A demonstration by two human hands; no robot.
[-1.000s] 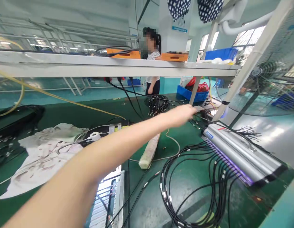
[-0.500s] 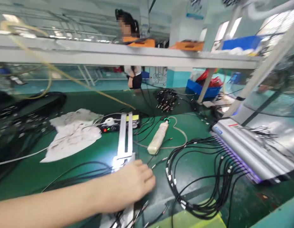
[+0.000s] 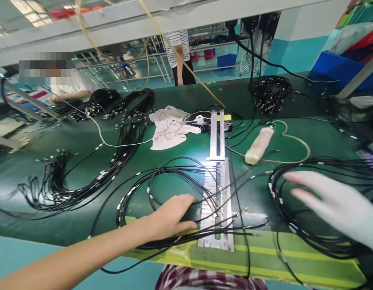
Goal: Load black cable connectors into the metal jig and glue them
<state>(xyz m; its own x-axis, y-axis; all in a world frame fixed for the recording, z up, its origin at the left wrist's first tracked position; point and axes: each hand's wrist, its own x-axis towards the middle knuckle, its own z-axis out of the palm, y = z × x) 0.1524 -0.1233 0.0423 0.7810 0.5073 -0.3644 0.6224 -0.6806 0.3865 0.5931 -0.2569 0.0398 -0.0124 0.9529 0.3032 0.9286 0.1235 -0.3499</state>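
Observation:
My left hand, bare, reaches over a loop of thin black cables. Its thumb and fingers are spread, and one cable passes at the fingertips. Just right of it, a slotted silver metal plate lies on the green table, with cable ends across it. On the right, my right hand wears a white glove and is slightly blurred. Its thumb and forefinger are apart, over a second loop of black cables. Whether either hand touches the cables is unclear.
A cream-coloured bottle-like object with a pale cord lies behind the plate. A black box and a stained white cloth are farther back. More cable bundles lie left. A shelf beam crosses above; two people are beyond.
The view has swung left and down. My left hand, previously in front of the plate, is now left of it over the cables. My gloved right hand has come into view.

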